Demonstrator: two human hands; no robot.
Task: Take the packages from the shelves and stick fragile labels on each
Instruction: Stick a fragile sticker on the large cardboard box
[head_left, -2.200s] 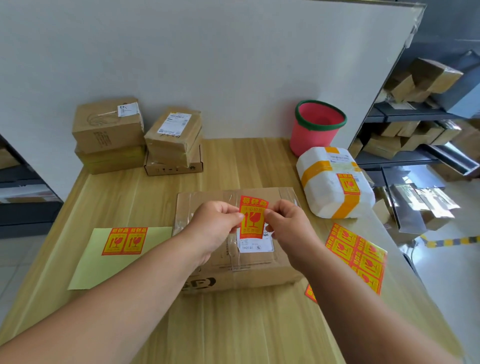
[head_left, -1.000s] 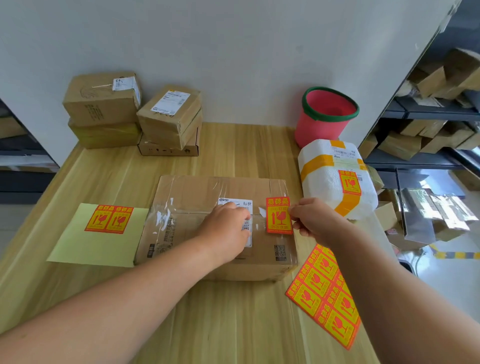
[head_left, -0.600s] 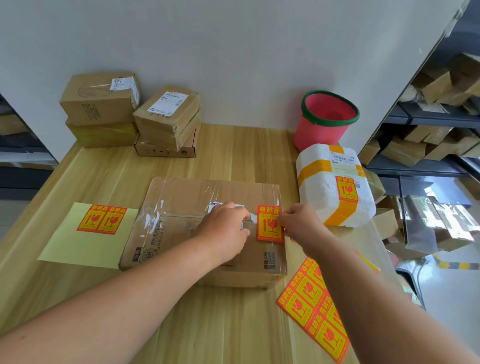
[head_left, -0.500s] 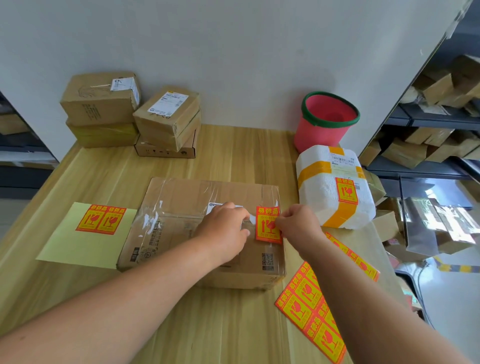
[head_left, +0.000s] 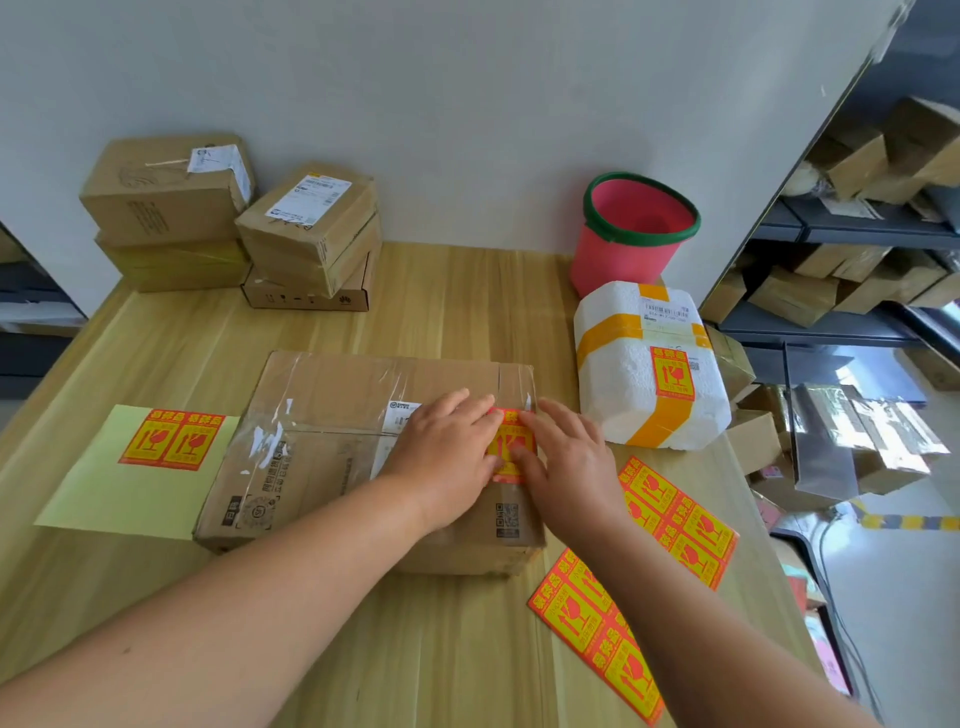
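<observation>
Fragile label (head_left: 508, 446) lies flat on top of the taped cardboard package (head_left: 358, 447), near its right edge, and shows between both hands. Left hand (head_left: 447, 457) rests palm down, fingers spread, over the label's left side; right hand (head_left: 563, 462) lies flat and spread over its right side, gripping nothing. Right of the package on the wooden surface (head_left: 441, 301) lie two label sheets (head_left: 675, 514). Beyond them sits a white foam parcel (head_left: 644, 364) bearing its own label.
</observation>
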